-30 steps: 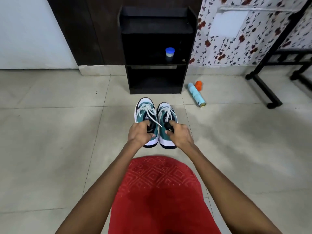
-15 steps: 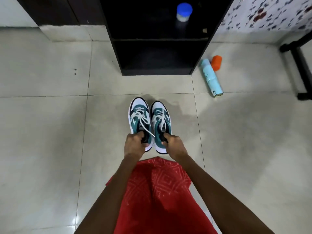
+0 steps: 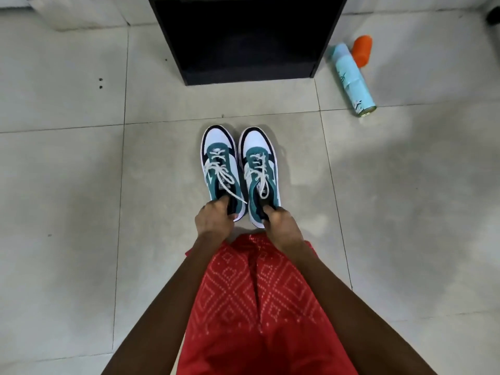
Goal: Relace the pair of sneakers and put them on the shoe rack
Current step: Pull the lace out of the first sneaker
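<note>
The two sneakers sit side by side in front of the person, above the tiled floor [image 3: 81, 185] and short of the black shoe rack [image 3: 249, 76], with a strip of bare tile between their toes and the rack's bottom board. The left sneaker [image 3: 219, 158] and the right sneaker [image 3: 260, 161] are teal, white and dark blue. Their long axes run almost parallel, from the person outward, and both white toe caps point away from the person and straight at the rack's open lower compartment. The heels are nearest the body, and the inner sides lie close together with a narrow gap between them. White laces cross the front of each shoe, and one loose lace end [image 3: 238, 197] on the left sneaker slants back toward its heel. The left hand [image 3: 213, 220] is curled around the heel collar of the left sneaker, with fingers tucked into the opening. The right hand [image 3: 281, 226] grasps the heel of the right sneaker the same way. Whether the soles touch the tile cannot be told. A pale blue spray can [image 3: 351, 79] lies on its side to the right of the rack, with an orange cap [image 3: 362, 50] just beside its top end. A red patterned garment [image 3: 257, 307] fills the view between the forearms.
</note>
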